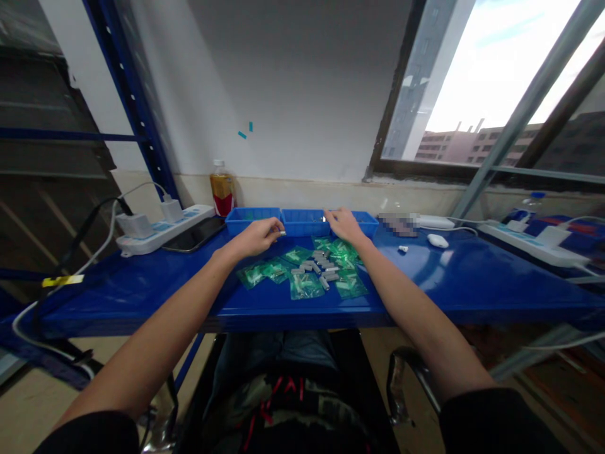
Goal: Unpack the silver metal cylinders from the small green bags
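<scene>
My left hand point(261, 236) is closed in front of the left blue bin point(236, 222), pinching a small pale piece point(283, 233) whose kind I cannot make out. Over the right end of the middle blue bin point(297, 226) is my right hand point(344, 225), fingers bent together. A tiny shiny bit shows at its fingertips, too small to name. Between my forearms lies a loose pile of short grey metal cylinders point(316, 267). Around them several small green plastic bags point(306, 287) are spread on the blue table point(265, 306). The right blue bin point(371, 226) is partly behind my right hand.
On the left are a power strip point(191, 217) with plugs, a dark phone point(196, 236) and a drink bottle point(222, 192). To the right lie a white earbud case point(437, 241), a small white piece point(403, 249) and another power strip point(534, 243). Behind rises a wall point(302, 101).
</scene>
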A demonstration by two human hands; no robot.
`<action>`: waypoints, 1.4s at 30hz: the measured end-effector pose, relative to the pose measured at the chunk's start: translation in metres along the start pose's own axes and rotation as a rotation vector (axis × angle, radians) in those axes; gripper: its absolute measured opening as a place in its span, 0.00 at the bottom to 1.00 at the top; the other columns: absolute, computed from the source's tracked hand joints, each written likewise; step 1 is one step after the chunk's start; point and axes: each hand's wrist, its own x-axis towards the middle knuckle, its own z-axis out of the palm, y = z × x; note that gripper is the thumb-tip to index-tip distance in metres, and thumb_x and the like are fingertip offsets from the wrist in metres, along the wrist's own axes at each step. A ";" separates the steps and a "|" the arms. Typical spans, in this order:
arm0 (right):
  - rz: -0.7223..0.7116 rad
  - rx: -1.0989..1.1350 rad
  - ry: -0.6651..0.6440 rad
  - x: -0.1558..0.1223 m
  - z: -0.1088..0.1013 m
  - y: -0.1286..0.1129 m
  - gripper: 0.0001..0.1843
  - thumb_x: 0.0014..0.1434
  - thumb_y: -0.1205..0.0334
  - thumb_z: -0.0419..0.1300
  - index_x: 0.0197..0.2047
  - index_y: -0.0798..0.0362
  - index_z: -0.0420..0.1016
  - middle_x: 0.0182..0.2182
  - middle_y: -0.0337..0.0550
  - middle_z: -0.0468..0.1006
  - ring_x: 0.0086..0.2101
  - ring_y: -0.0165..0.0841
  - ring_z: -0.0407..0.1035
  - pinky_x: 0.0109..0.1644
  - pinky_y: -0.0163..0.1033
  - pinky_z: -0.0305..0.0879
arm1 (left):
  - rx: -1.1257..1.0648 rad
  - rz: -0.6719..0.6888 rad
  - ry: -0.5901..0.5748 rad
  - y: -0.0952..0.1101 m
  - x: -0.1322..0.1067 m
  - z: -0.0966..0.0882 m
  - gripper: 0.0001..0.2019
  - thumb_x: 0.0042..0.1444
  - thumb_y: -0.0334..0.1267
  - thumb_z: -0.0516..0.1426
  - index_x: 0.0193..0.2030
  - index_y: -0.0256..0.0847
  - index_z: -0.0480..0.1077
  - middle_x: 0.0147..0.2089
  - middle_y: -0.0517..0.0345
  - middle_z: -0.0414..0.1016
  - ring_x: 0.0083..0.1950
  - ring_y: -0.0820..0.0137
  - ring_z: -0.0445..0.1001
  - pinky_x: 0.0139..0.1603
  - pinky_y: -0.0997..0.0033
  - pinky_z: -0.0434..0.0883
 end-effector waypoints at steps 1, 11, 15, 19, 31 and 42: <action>0.012 0.003 -0.002 -0.001 0.000 -0.001 0.30 0.66 0.45 0.39 0.39 0.51 0.78 0.34 0.49 0.74 0.42 0.38 0.66 0.48 0.41 0.59 | 0.012 0.018 0.015 -0.001 0.001 0.001 0.09 0.54 0.39 0.52 0.41 0.39 0.67 0.36 0.53 0.74 0.37 0.67 0.73 0.39 0.68 0.68; -0.200 0.150 0.102 -0.017 -0.023 -0.056 0.15 0.60 0.52 0.55 0.42 0.53 0.75 0.37 0.46 0.75 0.42 0.38 0.66 0.50 0.43 0.59 | -0.043 0.006 0.146 0.010 0.000 -0.003 0.11 0.58 0.43 0.51 0.39 0.38 0.67 0.34 0.54 0.75 0.34 0.67 0.73 0.37 0.69 0.69; -0.383 0.160 0.082 -0.028 -0.023 -0.094 0.15 0.57 0.54 0.58 0.45 0.52 0.72 0.39 0.46 0.75 0.43 0.40 0.65 0.48 0.43 0.58 | -0.127 -0.024 0.177 0.014 -0.002 -0.005 0.10 0.58 0.42 0.51 0.41 0.38 0.65 0.33 0.55 0.74 0.32 0.69 0.73 0.35 0.70 0.69; -0.438 0.134 0.071 -0.033 -0.019 -0.107 0.13 0.58 0.56 0.58 0.45 0.52 0.70 0.41 0.48 0.73 0.42 0.41 0.64 0.46 0.44 0.57 | -0.187 -0.038 0.158 0.016 -0.003 -0.003 0.10 0.60 0.44 0.50 0.40 0.39 0.62 0.33 0.56 0.73 0.32 0.69 0.73 0.35 0.70 0.70; -0.459 0.264 0.082 -0.027 -0.017 -0.098 0.12 0.66 0.60 0.47 0.35 0.54 0.68 0.33 0.46 0.72 0.37 0.35 0.64 0.45 0.40 0.59 | -0.156 0.018 0.164 0.024 -0.003 -0.002 0.14 0.56 0.44 0.53 0.43 0.36 0.65 0.34 0.55 0.72 0.33 0.70 0.71 0.36 0.71 0.68; -0.479 0.259 0.094 -0.029 -0.028 -0.097 0.12 0.63 0.56 0.51 0.34 0.53 0.69 0.33 0.45 0.71 0.39 0.36 0.64 0.46 0.40 0.59 | -0.051 -0.036 0.020 0.028 -0.004 -0.002 0.18 0.61 0.49 0.45 0.40 0.36 0.68 0.33 0.55 0.74 0.34 0.68 0.71 0.37 0.70 0.66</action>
